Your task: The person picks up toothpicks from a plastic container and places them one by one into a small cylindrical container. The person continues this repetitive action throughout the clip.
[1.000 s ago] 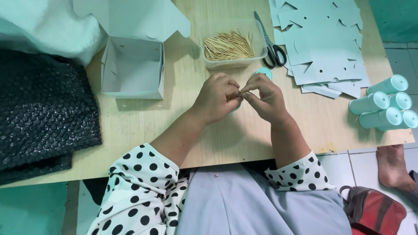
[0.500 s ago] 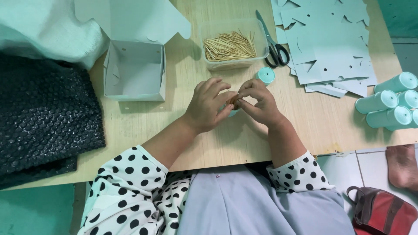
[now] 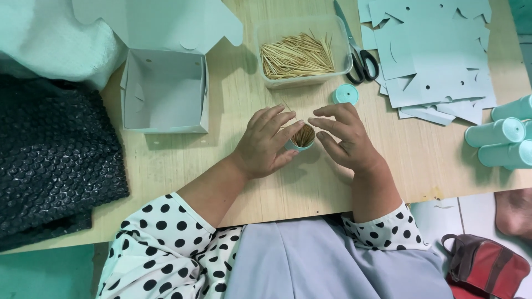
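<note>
- Left hand [image 3: 265, 145]: fingers curled around a small mint tube [image 3: 301, 138] at table centre, holding it from its left side.
- Tube sits between both hands, open mouth up, packed with toothpicks.
- Right hand [image 3: 344, 138]: fingers spread and loosely bent, tips just beside the tube's right rim; contact unclear.
- Surface: light wooden table [image 3: 233, 182]; open mint box [image 3: 164, 95] at left, clear tub of toothpicks [image 3: 302, 53] behind, round mint cap [image 3: 346, 94], scissors [image 3: 359, 52], closed tubes [image 3: 501, 141] at right.

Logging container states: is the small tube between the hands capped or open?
Open. The small tube shows toothpick ends at its mouth, held by the left hand; a round mint cap lies apart on the table.
</note>
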